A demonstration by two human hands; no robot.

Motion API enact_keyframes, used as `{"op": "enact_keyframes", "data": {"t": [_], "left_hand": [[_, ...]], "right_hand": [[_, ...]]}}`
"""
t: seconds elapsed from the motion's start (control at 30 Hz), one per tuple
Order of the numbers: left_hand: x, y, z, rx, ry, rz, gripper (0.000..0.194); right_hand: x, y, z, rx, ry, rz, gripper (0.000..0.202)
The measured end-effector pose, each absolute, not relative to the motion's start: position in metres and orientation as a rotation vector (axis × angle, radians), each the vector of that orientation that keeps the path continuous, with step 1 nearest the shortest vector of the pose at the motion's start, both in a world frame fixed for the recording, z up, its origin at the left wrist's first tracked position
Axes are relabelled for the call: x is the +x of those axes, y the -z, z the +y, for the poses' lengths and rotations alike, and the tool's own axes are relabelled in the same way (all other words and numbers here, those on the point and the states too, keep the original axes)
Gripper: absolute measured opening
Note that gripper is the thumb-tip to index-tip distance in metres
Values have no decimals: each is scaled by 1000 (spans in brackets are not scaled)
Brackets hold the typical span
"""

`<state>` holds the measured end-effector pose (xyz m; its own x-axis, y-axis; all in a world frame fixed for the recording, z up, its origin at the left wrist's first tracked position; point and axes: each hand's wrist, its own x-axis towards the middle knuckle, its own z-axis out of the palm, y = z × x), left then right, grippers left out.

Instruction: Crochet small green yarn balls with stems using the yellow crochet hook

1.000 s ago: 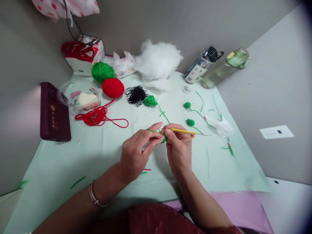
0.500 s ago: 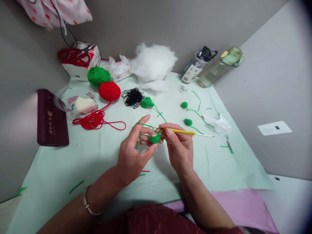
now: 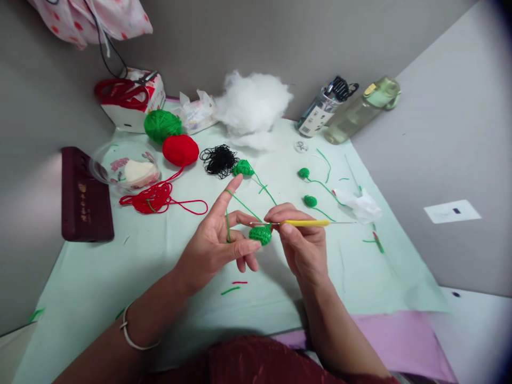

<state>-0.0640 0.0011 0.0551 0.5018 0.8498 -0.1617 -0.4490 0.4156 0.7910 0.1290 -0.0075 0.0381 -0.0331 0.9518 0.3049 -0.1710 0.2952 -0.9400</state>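
Observation:
My left hand pinches a small green crochet piece between thumb and fingers. Its index finger is raised, and a strand of green yarn runs over it down to the piece. In my right hand is a crochet hook with a yellow handle, held level like a pen. The hook's metal tip lies at the top edge of the piece, by the yarn. Behind my hands sits a small green yarn ball, with a strand leading from it toward my right fingers.
Left: red yarn ball, green yarn ball, loose red yarn, plastic tub, phone, red-handled scissors. Behind: black yarn, white stuffing. Right: crocheted green balls, crumpled tissue, pen holder, bottle.
My left index finger has stretched up and away, pulling the yarn longer. Both the crochet piece and my right hand with the hook have shifted slightly right and down.

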Motion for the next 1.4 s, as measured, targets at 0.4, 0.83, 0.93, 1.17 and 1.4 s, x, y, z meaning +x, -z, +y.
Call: {"op": "enact_keyframes", "data": {"t": [0.4,0.83,0.93,1.17,1.4], "left_hand": [[-64,-56,0,1000,-927,821,103],[-64,-53,0,1083,-891,882,99],[-65,-53,0,1111,-896,905,95],[-62,-51,-1,1158,-897,993,90],[-51,-55,-7,855,-992,929,107]], "right_hand": [[128,-39,-10,-872,-1100,-1198,11],[141,-53,-11,-909,-972,-1426,20],[143,-57,-13,-953,-820,-1583,20],[147,-57,-13,-907,-542,-1913,24],[132,-43,-22,-967,139,-2061,31]]}}
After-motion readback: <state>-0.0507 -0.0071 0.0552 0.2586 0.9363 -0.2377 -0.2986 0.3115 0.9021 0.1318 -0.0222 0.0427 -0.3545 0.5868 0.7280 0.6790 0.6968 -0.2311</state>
